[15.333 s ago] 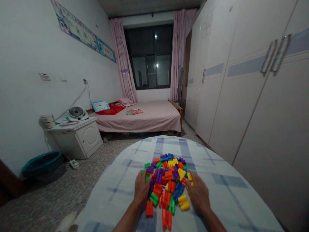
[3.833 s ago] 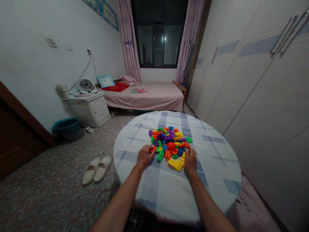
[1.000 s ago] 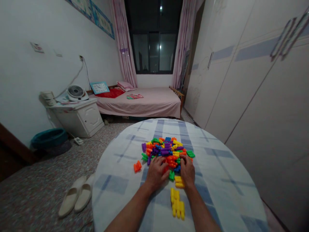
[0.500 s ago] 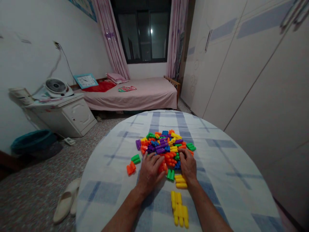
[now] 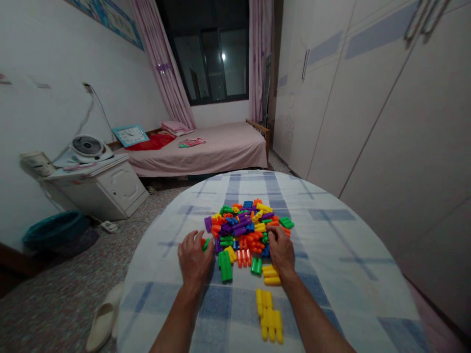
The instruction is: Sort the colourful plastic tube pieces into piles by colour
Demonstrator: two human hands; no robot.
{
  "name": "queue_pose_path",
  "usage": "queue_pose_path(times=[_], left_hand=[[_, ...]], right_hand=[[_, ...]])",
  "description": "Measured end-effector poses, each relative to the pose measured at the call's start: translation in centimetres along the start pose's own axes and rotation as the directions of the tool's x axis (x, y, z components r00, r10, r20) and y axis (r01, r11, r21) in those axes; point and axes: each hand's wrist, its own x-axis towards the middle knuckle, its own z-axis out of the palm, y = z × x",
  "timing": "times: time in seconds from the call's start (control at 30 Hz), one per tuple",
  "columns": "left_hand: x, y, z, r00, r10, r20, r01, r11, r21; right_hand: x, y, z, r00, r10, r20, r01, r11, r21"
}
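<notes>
A pile of colourful plastic tube-shaped building blocks [image 5: 241, 228] lies on the round table. My left hand [image 5: 195, 260] is left of the pile, thumb and fingers apart over small green and orange blocks [image 5: 205, 244], which it partly covers. At the pile's right edge rests my right hand [image 5: 282, 249], its fingers curled down among the blocks; what lies under the fingertips is hidden. Between the hands are a green block piece [image 5: 225, 267], an orange one [image 5: 244, 258] and a smaller green one [image 5: 256, 265]. Joined yellow blocks [image 5: 270, 316] lie nearer to me, with more yellow blocks [image 5: 271, 274] beside my right wrist.
A blue-and-white checked cloth [image 5: 158, 294] covers the table. Beyond stand a bed [image 5: 221, 152] and, to the left, a white cabinet [image 5: 114, 191] with a fan [image 5: 88, 147] on top. Tall wardrobe doors [image 5: 368, 122] line the right side.
My left hand has moved left from the pile's front to the loose green and orange blocks, uncovering blocks at the front. My right hand stays at the pile's edge. The camera view has shifted slightly.
</notes>
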Motion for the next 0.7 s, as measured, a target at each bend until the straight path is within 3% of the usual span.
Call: queue_pose_path(times=[0.1,0.2,0.27,0.43,0.6,0.7], left_hand=[[-0.4,1.9,-0.3,0.968,0.218,-0.121,-0.236,0.959,-0.159],[-1.3,4.1,-0.4,0.88,0.467,-0.082,-0.471,0.839,-0.272],[-1.9,5.5,-0.4,0.817,0.577,-0.015,-0.556,0.779,-0.291],[-1.9,7.9,-0.7,0.758,0.642,0.115,-0.599,0.754,-0.27],[-0.5,9.4,-0.3,0.639,0.733,0.233,-0.665,0.679,-0.311],[-0.2,9.7,0.7,0.66,0.715,0.23,-0.646,0.696,-0.313]], right_hand=[[0.0,0.0,0.0,1.0,0.001,0.0,-0.001,1.0,0.003],[-0.1,-0.2,0.0,1.0,0.01,-0.001,-0.01,1.0,0.01],[-0.1,-0.2,-0.1,1.0,0.007,-0.002,-0.007,1.0,0.01],[-0.1,-0.2,-0.1,1.0,-0.007,-0.009,0.007,1.0,0.008],[-0.1,-0.2,-0.1,1.0,0.0,-0.018,0.0,1.0,-0.003],[0.0,-0.2,-0.1,1.0,0.002,-0.023,-0.002,1.0,0.001]])
